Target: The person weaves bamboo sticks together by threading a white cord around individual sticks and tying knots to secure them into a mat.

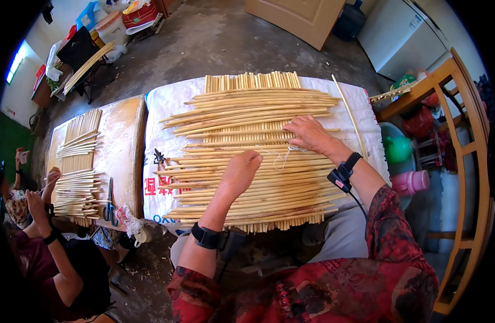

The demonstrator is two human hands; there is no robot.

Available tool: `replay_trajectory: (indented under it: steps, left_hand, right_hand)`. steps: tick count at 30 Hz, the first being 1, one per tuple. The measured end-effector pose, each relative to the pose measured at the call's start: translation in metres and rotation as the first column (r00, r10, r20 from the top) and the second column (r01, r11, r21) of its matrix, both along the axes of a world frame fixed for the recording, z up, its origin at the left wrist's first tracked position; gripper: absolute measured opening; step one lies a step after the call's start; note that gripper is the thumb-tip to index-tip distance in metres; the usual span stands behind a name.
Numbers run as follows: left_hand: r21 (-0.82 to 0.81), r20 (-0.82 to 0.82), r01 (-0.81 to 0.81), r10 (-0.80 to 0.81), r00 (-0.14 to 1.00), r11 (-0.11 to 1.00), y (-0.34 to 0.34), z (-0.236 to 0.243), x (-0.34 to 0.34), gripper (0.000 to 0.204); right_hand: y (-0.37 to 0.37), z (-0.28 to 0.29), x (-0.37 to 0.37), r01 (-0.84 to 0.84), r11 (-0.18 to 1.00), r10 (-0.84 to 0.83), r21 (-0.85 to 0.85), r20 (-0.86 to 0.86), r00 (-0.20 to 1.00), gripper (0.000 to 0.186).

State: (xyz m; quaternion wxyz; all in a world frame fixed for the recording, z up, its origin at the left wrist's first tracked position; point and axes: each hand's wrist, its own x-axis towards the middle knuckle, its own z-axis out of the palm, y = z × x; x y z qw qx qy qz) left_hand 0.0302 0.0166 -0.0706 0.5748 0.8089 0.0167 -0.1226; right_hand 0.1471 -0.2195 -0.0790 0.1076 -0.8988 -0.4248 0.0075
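A mat of straw-coloured stalks point(253, 188) lies crosswise over a layer of upright stalks point(251, 81) on a white cloth-covered table. My left hand point(240, 173) is closed above the middle of the mat, thumb and fingertips pinched together by a thin white string point(280, 156). The string loops loosely over the stalks between my hands. Farther up and to the right, my right hand point(311, 134) bends its fingers round a single stalk point(247, 133) lying across the gap where the upright layer shows. Its fingertips are partly hidden.
One loose stalk point(348, 110) lies at the table's right side. On the left, a co-worker's hands point(38, 207) are over another board with a smaller stalk mat point(78, 194) and scissors point(110, 203). A wooden chair frame point(458, 156) and pink cup point(411, 183) stand at right.
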Motion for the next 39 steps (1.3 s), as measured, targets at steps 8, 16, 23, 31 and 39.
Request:
replay_trajectory:
  steps: [8, 16, 23, 31, 39]
  left_hand:
    - [0.003, -0.008, 0.029, -0.029, 1.000, 1.000, -0.002, 0.003, -0.001, 0.031]
    - [-0.046, -0.036, 0.014, -0.016, 0.999, 0.999, -0.004, 0.002, -0.001, 0.030]
    - [-0.456, -0.098, -0.218, 0.195, 0.976, 0.863, 0.002, 0.012, 0.005, 0.038]
    - [-0.918, 0.042, -0.054, 0.232, 0.972, 0.393, 0.022, 0.043, 0.006, 0.033]
    - [-0.941, -0.046, -0.107, 0.192, 0.980, 0.321, 0.026, 0.053, -0.007, 0.025]
  right_hand:
    - [0.007, -0.016, 0.005, 0.056, 0.997, -0.051, -0.056, 0.081, 0.995, 0.020]
    - [0.012, -0.013, 0.007, 0.075, 0.995, -0.081, 0.071, 0.080, 0.993, 0.011]
    - [0.013, 0.045, -0.007, 0.071, 0.961, -0.056, 0.266, -0.061, 0.997, 0.022]
    - [0.033, 0.107, -0.051, 0.269, 0.944, 0.059, 0.190, -0.902, 0.427, 0.026]
    - [0.028, 0.118, -0.053, 0.264, 0.960, -0.009, 0.096, -0.929, 0.370, 0.027]
